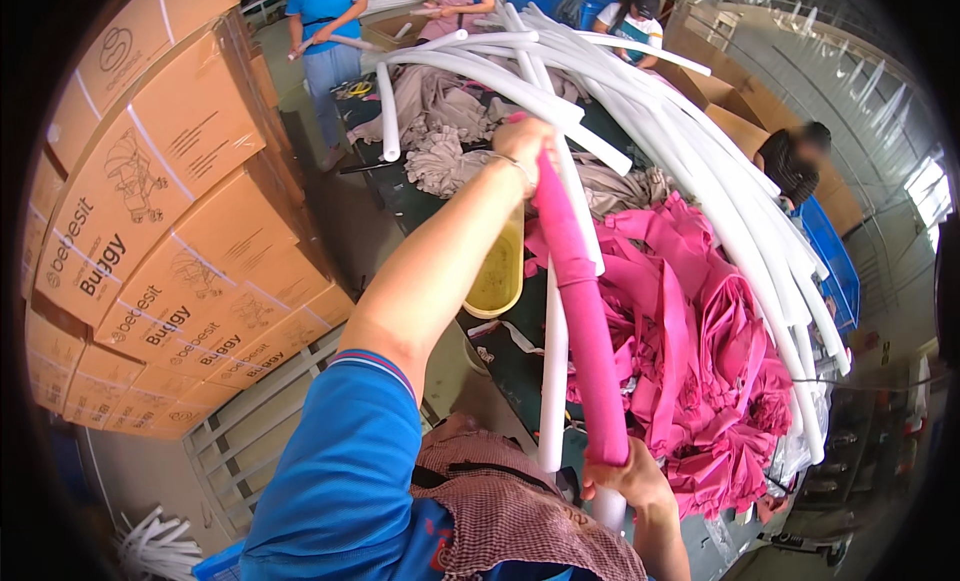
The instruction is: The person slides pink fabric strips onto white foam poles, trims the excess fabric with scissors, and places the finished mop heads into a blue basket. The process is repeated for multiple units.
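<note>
A pink fabric sleeve (578, 311) is stretched over a long white foam tube, whose bare end (608, 506) sticks out below my right hand. My left arm reaches far forward, and my left hand (525, 146) grips the far end of the sleeve. Close to my body, my right hand (635, 481) is closed round the near end of the sleeve and the tube. Another white foam tube (553, 381) lies just left of the sleeve. A heap of pink fabric (690, 351) spreads on the table to the right.
Long white foam tubes (690, 151) arch over the table. A yellow basin (497, 281) stands left of the sleeve, with grey-beige fabric (440, 161) beyond. Stacked cartons (200, 231) wall the left side. Several people work around the far side; a blue crate (832, 261) is at right.
</note>
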Tool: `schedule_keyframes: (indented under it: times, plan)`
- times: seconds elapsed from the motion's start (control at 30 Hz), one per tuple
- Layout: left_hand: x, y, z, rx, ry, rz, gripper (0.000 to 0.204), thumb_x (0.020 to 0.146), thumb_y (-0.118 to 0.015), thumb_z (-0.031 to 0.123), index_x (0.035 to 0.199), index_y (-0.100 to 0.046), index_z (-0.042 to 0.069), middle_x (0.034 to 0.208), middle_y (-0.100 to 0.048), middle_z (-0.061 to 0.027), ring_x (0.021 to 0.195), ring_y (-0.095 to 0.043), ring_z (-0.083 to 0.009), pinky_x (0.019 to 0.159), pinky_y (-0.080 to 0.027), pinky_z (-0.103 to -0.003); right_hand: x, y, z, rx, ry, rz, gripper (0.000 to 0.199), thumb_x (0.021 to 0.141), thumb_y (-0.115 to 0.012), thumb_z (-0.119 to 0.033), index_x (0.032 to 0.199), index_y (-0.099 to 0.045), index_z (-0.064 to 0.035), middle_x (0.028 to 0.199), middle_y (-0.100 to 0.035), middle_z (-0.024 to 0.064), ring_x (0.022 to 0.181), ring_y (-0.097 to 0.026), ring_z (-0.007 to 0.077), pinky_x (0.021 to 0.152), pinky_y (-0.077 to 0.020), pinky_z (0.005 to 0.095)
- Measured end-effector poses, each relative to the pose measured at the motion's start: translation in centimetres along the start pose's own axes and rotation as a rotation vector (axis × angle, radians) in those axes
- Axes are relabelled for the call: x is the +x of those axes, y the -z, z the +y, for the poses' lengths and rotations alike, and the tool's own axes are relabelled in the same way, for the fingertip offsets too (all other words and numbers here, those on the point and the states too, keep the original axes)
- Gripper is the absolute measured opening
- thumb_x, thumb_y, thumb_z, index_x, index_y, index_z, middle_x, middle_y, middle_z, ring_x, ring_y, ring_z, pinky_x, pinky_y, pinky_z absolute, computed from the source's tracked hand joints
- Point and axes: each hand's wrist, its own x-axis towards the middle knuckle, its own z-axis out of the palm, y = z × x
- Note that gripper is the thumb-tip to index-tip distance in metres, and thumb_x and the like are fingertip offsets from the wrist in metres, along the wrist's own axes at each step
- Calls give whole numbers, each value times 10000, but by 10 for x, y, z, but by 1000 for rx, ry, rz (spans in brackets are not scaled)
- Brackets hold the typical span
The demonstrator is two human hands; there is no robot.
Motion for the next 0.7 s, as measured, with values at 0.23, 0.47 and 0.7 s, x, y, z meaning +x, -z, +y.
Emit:
schedule_keyframes:
  times: [0.23, 0.47, 0.7]
  plan:
    - [-23, -47, -24, -58, -84, -161, 162, 728, -602, 24, 645, -470, 70, 554, -434, -23, 425, -409, -138, 399, -322, -305, 55, 4, -16, 153, 98, -30, 276, 753, -701, -31, 967, -555, 65, 768, -653, 133, 598, -638, 203, 577, -539, 310]
    - [18, 46, -13, -207, -89, -24, 147, 804, -641, 98, 742, -518, 47, 644, -509, -60, 538, -524, -201, 498, -457, -359, 16, 19, 7, -94, 101, 77, 207, 692, -699, 26, 860, -581, 50, 660, -633, 96, 571, -616, 148, 546, -506, 281]
    - [-22, 3, -77, -102, 54, -193, 112, 772, -645, 37, 814, -545, 8, 620, -542, -94, 479, -548, -233, 451, -481, -374, 111, 11, -44, 49, 109, -15, 300, 759, -735, -125, 933, -544, 26, 734, -612, 67, 591, -606, 144, 530, -512, 278]
